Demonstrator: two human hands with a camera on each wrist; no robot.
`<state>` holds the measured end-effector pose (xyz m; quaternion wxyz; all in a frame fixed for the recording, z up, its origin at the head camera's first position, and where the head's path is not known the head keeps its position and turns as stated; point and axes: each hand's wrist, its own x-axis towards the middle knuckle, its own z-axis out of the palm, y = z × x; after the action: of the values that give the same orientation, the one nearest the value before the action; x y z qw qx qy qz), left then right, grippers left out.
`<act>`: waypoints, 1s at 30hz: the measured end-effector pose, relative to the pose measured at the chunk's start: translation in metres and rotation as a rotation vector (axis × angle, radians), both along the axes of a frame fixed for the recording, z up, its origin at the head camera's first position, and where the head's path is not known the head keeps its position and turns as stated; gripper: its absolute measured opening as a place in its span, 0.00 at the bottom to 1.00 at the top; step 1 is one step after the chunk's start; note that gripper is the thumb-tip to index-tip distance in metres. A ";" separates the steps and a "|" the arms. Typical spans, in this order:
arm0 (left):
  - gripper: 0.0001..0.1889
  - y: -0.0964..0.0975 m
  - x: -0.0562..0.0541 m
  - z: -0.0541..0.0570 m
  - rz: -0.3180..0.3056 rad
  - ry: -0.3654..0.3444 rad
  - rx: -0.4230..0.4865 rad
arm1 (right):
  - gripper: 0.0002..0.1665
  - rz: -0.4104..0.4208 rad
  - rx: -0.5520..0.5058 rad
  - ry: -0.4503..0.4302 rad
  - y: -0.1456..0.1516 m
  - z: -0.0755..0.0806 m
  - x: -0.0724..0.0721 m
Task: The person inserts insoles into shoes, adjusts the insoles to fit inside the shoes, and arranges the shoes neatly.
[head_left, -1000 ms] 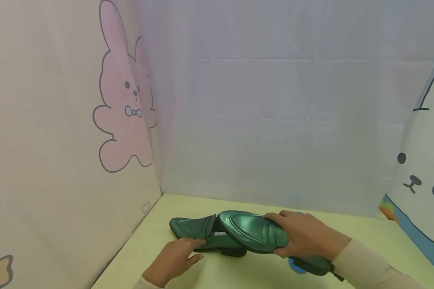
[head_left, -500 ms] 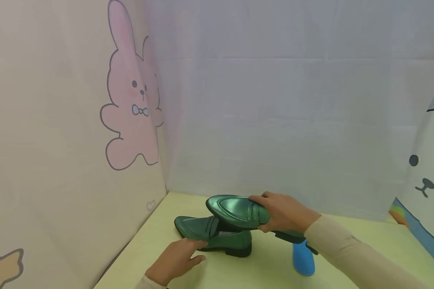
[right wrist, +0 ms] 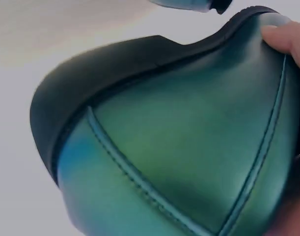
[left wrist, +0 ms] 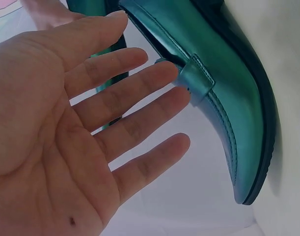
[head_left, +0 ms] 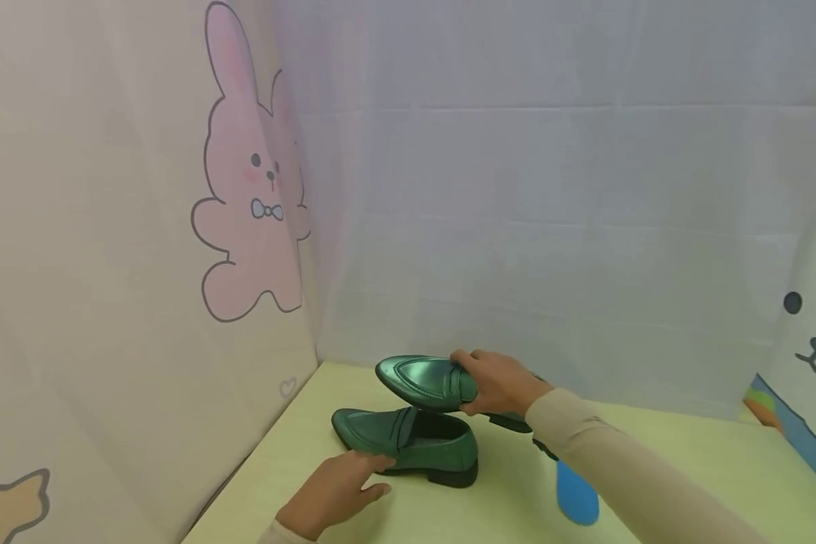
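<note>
Two green leather loafers with black soles are in the head view. One loafer (head_left: 442, 453) stands on the table, toe pointing left. Beside its near side is my left hand (head_left: 329, 495), fingers extended; in the left wrist view the palm (left wrist: 46, 142) shows with nothing in it and the standing loafer (left wrist: 228, 73) beyond the fingertips. Behind and above it, my right hand (head_left: 496, 381) grips the other loafer (head_left: 418, 381) across its upper, toe also leftward. That held loafer's heel end (right wrist: 179, 132) fills the right wrist view; my forearm partly hides it in the head view.
A blue rounded flat piece (head_left: 578, 495) lies on the pale yellow table (head_left: 503, 514), right of the standing loafer and partly behind my right sleeve (head_left: 625, 453). A cloth wall (head_left: 517, 227) rises behind, and another wall with a pink rabbit (head_left: 251, 227) stands left.
My right hand has carried its loafer left and toward the back wall, off the standing loafer's opening. More of the blue piece now shows. My left hand has stayed nearly in place.
</note>
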<state>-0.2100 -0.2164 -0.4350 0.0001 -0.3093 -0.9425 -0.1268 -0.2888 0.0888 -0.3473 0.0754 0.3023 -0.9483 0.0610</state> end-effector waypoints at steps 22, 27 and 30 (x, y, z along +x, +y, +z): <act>0.19 -0.005 0.002 -0.002 0.021 -0.061 -0.002 | 0.42 -0.065 -0.058 -0.190 -0.034 -0.034 -0.068; 0.20 -0.004 -0.001 0.001 0.024 -0.050 0.001 | 0.43 -0.067 -0.069 -0.167 -0.035 -0.035 -0.077; 0.20 -0.004 -0.001 0.002 0.011 -0.058 0.002 | 0.43 -0.068 -0.066 -0.164 -0.039 -0.038 -0.081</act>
<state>-0.2108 -0.2200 -0.4329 -0.0265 -0.3005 -0.9436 -0.1366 -0.3698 0.0502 -0.3857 0.0094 0.2615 -0.9584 0.1143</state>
